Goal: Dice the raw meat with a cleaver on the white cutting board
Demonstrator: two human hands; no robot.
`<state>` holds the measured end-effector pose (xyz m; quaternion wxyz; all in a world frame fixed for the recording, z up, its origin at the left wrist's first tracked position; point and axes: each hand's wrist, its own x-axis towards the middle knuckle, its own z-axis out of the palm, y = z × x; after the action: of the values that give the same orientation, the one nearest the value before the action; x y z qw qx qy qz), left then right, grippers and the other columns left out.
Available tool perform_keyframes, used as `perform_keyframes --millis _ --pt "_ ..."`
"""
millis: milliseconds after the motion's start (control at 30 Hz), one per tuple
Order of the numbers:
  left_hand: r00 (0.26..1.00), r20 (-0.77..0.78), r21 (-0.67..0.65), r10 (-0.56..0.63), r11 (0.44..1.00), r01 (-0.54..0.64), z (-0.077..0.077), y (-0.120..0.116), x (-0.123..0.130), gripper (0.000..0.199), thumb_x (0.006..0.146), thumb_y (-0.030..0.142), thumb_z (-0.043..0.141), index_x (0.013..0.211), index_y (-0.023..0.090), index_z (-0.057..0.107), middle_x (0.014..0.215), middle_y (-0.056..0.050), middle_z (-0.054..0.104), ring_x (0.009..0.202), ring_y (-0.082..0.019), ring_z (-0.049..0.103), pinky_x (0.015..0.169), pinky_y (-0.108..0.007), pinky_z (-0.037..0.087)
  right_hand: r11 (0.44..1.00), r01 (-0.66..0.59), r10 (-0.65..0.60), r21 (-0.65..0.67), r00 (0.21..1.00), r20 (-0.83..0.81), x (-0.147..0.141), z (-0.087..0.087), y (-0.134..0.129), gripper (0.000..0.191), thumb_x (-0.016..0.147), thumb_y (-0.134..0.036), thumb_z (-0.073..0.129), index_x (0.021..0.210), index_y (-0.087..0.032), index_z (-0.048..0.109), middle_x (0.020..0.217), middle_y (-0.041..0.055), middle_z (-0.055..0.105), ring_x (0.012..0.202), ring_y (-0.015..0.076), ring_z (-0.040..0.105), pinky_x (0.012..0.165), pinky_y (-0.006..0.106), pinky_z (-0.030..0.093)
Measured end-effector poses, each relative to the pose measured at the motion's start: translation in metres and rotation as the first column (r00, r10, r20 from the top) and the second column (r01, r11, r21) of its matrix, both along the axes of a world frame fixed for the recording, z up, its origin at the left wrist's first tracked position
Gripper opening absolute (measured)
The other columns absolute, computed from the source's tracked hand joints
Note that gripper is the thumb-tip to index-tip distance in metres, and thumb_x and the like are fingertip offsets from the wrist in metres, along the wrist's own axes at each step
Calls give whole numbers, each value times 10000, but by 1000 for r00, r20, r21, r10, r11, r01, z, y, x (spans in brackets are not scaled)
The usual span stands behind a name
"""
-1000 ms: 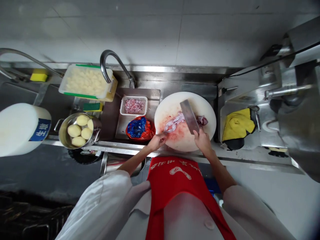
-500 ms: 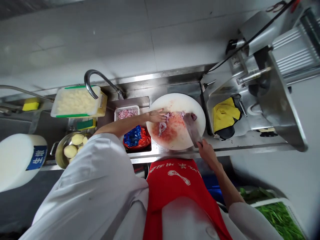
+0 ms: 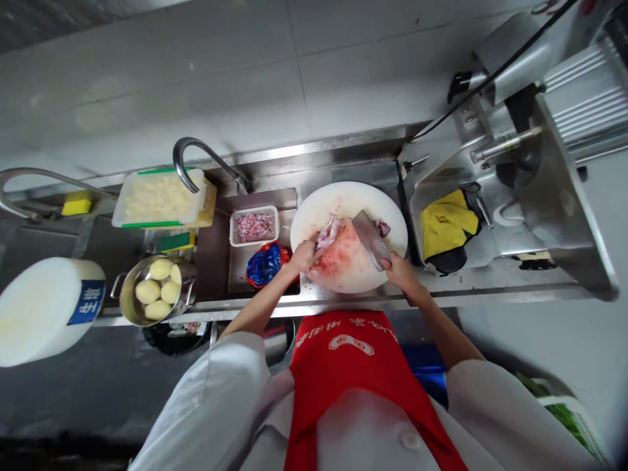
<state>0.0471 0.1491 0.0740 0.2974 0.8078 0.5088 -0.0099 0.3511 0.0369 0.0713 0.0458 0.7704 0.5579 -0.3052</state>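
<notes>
A round white cutting board [image 3: 353,278] with red stains lies on the steel counter. At its lower left, my left hand [image 3: 305,256] is closed on the near end of a pale pink piece of meat [image 3: 328,233]. My right hand [image 3: 400,271] grips the handle of a broad cleaver [image 3: 370,239], at the board's lower right. The blade lies slanted over the board, its far end pointing up and left. A small dark red piece [image 3: 382,227] sits just right of the blade.
Left of the board, a sink holds a white basket [image 3: 254,226] of chopped meat and a red and blue bag [image 3: 265,264]. Farther left are a pot of potatoes [image 3: 157,290], a lidded tub [image 3: 159,197] and a curved faucet [image 3: 184,163]. A yellow cloth [image 3: 449,224] lies right.
My left hand has moved down and left, from flat fingers beside the meat to a grip on it. The meat has shifted upward. The cleaver has shifted slightly left.
</notes>
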Motion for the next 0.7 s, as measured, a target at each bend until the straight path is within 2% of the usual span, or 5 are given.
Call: perform_keyframes --millis 133,300,367,533,700 --pt "964 -175 41 201 980 -197 -24 -32 14 597 925 528 591 1409 203 463 1083 -127 689 965 -283 669 818 -346 494 1000 -28 28 -7 999 40 -5 1 -1 342 1032 -336 397 1187 -98 587 1092 195 718 1034 268 676 765 281 413" --pt "988 -23 280 152 950 -140 -43 -43 18 495 903 426 661 1332 205 554 1314 -140 575 1203 -295 541 997 -391 445 1000 -29 30 -8 998 62 -12 -2 -3 355 1037 -353 382 1211 -102 563 1086 201 711 1019 270 682 766 287 417" --pt "985 49 283 166 943 -173 -46 -38 23 393 921 415 642 1241 188 612 1254 -131 598 1163 -277 554 984 -370 450 999 -34 34 -11 997 70 -12 -2 -4 356 1038 -350 380 1209 -98 563 1087 205 709 1027 274 681 776 292 421" --pt "926 110 219 362 900 -378 -49 -21 37 332 925 470 628 1057 171 683 1083 -122 657 967 -251 622 853 -336 474 1000 -24 25 -13 995 97 -13 -3 -5 350 1040 -343 380 1186 -91 574 1082 204 710 1038 276 678 788 294 425" --pt "860 111 191 499 838 -511 -54 -14 46 269 961 405 582 1101 196 679 1035 -100 672 844 -210 634 777 -303 468 1000 0 1 -9 995 95 -15 -3 -7 361 1041 -360 378 1193 -95 570 1077 192 714 1032 272 675 787 291 428"
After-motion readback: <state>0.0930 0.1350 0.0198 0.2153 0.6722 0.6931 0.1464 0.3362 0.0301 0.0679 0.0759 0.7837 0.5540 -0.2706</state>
